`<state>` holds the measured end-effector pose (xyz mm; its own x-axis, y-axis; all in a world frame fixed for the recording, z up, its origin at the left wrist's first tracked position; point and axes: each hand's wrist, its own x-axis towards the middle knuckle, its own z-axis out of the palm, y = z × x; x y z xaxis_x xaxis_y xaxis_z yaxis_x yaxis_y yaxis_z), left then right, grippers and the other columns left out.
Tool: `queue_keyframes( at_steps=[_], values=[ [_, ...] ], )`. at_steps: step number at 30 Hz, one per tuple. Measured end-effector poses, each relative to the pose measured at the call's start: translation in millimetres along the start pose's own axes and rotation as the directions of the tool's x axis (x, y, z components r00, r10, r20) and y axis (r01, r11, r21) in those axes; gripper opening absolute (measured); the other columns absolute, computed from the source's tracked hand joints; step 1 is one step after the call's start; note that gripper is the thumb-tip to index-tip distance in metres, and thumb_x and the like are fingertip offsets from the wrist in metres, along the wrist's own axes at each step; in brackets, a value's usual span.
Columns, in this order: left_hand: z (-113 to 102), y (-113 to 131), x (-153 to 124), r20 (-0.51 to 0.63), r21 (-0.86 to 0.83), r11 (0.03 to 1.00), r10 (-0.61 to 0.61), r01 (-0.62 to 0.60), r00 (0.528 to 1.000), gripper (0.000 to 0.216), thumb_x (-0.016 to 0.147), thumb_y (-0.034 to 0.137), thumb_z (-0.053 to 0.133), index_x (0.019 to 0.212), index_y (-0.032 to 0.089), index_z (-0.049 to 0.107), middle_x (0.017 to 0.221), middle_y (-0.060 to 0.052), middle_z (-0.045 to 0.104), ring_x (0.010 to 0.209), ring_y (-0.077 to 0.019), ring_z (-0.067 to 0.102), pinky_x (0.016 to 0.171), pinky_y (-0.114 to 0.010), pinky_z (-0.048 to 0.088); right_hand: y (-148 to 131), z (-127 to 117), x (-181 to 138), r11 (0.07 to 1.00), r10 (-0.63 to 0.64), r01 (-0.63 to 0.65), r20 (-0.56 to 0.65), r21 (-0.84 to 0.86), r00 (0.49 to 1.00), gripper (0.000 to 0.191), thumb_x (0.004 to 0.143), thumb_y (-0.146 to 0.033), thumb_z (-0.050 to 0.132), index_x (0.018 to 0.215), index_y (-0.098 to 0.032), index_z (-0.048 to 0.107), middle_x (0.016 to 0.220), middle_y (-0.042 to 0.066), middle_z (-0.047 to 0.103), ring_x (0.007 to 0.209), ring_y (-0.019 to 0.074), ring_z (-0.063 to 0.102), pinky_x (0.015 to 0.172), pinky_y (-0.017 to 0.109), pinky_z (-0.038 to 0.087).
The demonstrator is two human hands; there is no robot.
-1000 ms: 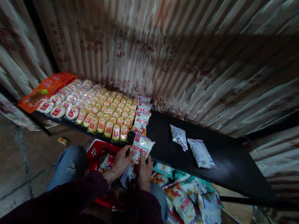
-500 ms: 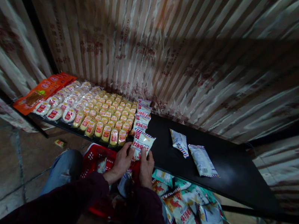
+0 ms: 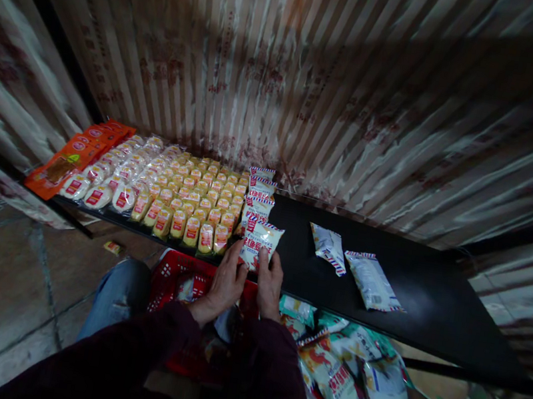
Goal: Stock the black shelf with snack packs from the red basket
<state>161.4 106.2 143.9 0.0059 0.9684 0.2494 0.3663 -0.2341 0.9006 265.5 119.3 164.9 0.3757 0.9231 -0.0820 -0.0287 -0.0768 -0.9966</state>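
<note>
Both my hands hold one white snack packet (image 3: pixel 260 242) with red lettering and a red-blue striped edge, at the front edge of a black shelf (image 3: pixel 411 310). My left hand (image 3: pixel 228 281) grips its lower left corner, my right hand (image 3: pixel 269 282) its lower right. The packet rests at the near end of a column of like packets (image 3: pixel 258 191) running back to the wall. Left of that column lie rows of small yellow packets (image 3: pixel 195 205) and round white packets (image 3: pixel 107 184).
Orange packs (image 3: pixel 76 152) sit at the shelf's far left. Two loose white packets (image 3: pixel 351 267) lie on the shelf to the right. A red basket (image 3: pixel 178 276) stands by my knees, and a heap of snack bags (image 3: pixel 346 367) lies below the shelf. A striped wall stands behind.
My hands have carried the packet up and forward from over the basket onto the shelf's front edge, at the end of the column.
</note>
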Motion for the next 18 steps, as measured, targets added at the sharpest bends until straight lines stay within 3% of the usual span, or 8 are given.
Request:
queue_keyframes(
  at_steps=[6, 18],
  values=[
    [2.4, -4.4, 5.8, -0.028, 0.045, 0.999, 0.007, -0.005, 1.000, 0.057, 0.087, 0.014, 0.042, 0.143, 0.015, 0.035, 0.144, -0.015, 0.044, 0.134, -0.0237, 0.041, 0.112, -0.044, 0.035, 10.6, -4.0, 4.3, 0.991, -0.031, 0.029, 0.015, 0.132, 0.999, 0.061, 0.074, -0.052, 0.065, 0.124, -0.018, 0.055, 0.124, 0.011, 0.063, 0.110, 0.0249, 0.061, 0.091, 0.038, 0.050],
    [9.0, -4.5, 12.2, 0.007, 0.063, 0.996, 0.064, -0.064, 0.998, 0.074, 0.081, 0.005, 0.039, 0.151, 0.017, 0.018, 0.158, -0.010, 0.021, 0.146, -0.0224, 0.018, 0.119, -0.044, 0.026, 25.4, -3.8, 20.4, 0.990, -0.132, 0.131, -0.003, -0.049, 0.991, 0.065, 0.075, -0.050, 0.063, 0.129, -0.016, 0.052, 0.128, 0.014, 0.061, 0.111, 0.0255, 0.059, 0.096, 0.043, 0.047]
  ],
)
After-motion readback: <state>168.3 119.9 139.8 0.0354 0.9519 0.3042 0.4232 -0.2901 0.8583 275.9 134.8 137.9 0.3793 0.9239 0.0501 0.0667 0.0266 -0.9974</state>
